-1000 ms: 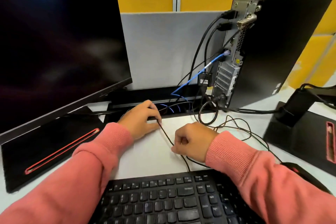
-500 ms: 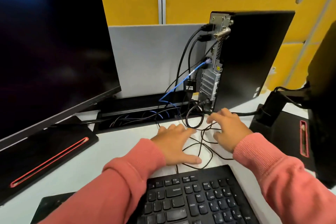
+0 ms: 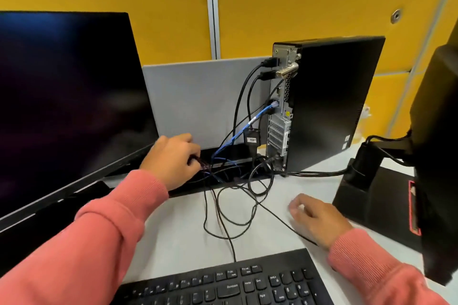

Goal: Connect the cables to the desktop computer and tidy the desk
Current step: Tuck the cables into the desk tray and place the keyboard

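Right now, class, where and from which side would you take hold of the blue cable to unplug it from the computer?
Probably at the blue cable's plug end, where it enters the computer's rear panel, not along the slack run. Come from the left, the open side that the panel faces, and pull straight out along the plug. Two black cables hang close beside it, so pinch with fingertips.

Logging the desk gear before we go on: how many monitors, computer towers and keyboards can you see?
Monitors: 2, the left monitor and the right monitor
Computer tower: 1
Keyboard: 1
Total: 4
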The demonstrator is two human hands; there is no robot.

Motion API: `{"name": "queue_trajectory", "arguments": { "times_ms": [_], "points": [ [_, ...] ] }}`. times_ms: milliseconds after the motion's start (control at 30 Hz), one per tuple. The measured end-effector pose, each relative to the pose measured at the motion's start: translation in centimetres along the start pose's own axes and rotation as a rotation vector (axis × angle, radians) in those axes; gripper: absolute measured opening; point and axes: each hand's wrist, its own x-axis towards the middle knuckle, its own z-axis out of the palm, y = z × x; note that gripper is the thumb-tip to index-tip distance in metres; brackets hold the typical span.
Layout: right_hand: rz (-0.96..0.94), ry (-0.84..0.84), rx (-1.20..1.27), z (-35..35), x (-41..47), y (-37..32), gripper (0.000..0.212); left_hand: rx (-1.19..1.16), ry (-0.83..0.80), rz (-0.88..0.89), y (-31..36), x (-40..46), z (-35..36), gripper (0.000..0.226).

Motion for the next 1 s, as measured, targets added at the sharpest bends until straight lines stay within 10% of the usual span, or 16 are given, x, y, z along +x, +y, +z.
{"name": "queue_trajectory", "arguments": {
  "times_ms": [300, 500, 633, 767, 1000],
  "points": [
    [-0.152, -0.205, 0.012, 1.7, -0.3, -2.1, 0.029, 0.16, -0.072, -0.202, -3.9, 0.8, 2.2, 0.023],
    [-0.124, -0.152, -0.168, 4.0, 2.2, -4.7, 0.016, -0.008, -0.118, 0.022, -2.2, -0.2, 2.5, 0.065],
    [-0.171, -0.184, -0.184, 5.9, 3.3, -7.4, 0.012, -0.28, 0.201, 0.311, 2.3, -3.5, 1.9, 0.048],
    [-0.213, -0.201, -0.166, 6.4, 4.0, -8.8, 0.024, -0.224, -0.128, 0.425, 5.0, -4.7, 5.2, 0.065],
    [-0.245, -0.151, -0.402, 7.6, 3.4, -8.7, 0.012, -0.049, -0.106, 0.369, 3.1, -2.5, 7.5, 0.034]
  ]
}}
